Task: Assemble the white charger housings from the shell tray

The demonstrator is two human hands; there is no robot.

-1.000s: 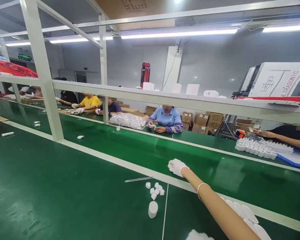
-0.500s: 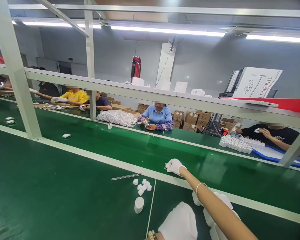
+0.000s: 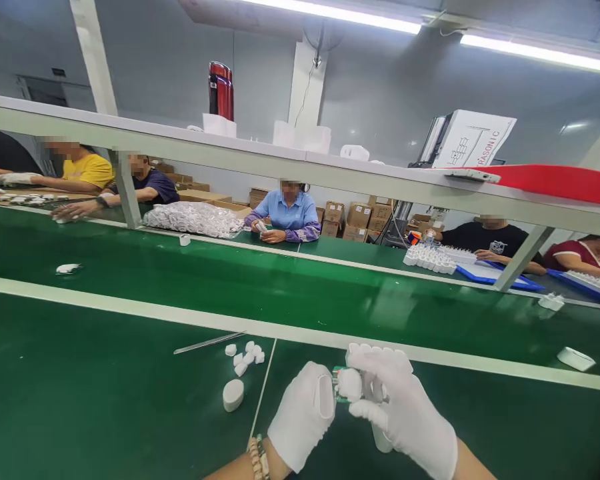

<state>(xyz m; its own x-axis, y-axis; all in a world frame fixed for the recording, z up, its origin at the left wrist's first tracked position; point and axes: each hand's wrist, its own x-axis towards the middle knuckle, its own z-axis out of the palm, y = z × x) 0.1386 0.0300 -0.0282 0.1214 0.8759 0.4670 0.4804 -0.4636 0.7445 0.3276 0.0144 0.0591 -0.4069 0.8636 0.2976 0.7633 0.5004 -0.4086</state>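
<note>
A small green circuit board [image 3: 338,393] with a white rounded piece [image 3: 351,385] on it is held up between my gloved hands above the near bench. My left hand [image 3: 303,417] is closed at the board's left edge. From the right, the curled fingers and thumb of my right hand [image 3: 405,407] reach around the board's other side. A white part [image 3: 381,437] lies partly hidden below my right hand. Left of my hands are a white oval cap [image 3: 233,395], several small white pieces [image 3: 250,355] and metal tweezers [image 3: 207,343].
A green conveyor belt [image 3: 280,287] runs beyond the bench's pale rail [image 3: 145,311]. White parts [image 3: 576,359] ride on it. Above it, a shelf [image 3: 260,150] holds a red flask [image 3: 221,93]. Several co-workers sit across, near bagged white parts [image 3: 195,220] and a blue tray [image 3: 500,273].
My right hand has drawn back from the belt with the board and met my left hand over the bench. The view has shifted right and down.
</note>
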